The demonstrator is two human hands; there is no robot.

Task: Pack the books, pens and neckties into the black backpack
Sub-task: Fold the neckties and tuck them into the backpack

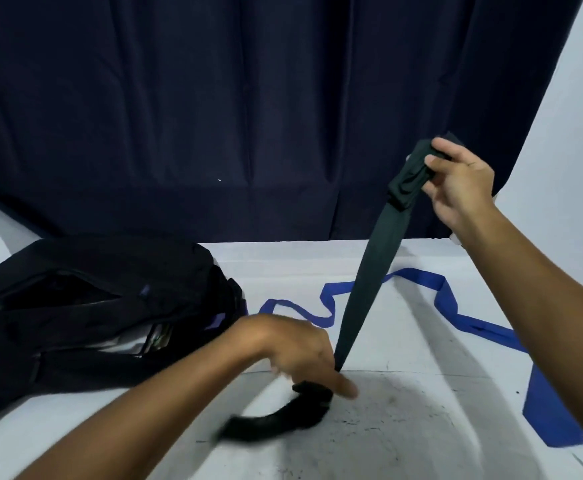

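A dark green-black necktie (369,271) is stretched upright between my two hands. My right hand (459,185) pinches its bunched upper end high above the table. My left hand (300,355) grips its lower part near the table, and the tie's blurred tail (276,417) trails on the white surface below. The black backpack (103,306) lies on its side at the left, its zip open, with book edges (155,341) showing inside. A blue necktie (463,317) lies loose across the table to the right. No pens are visible.
The white table surface (404,427) carries grey smudges near the front. A dark navy curtain (248,116) hangs behind the table. A white wall (581,133) shows at the far right.
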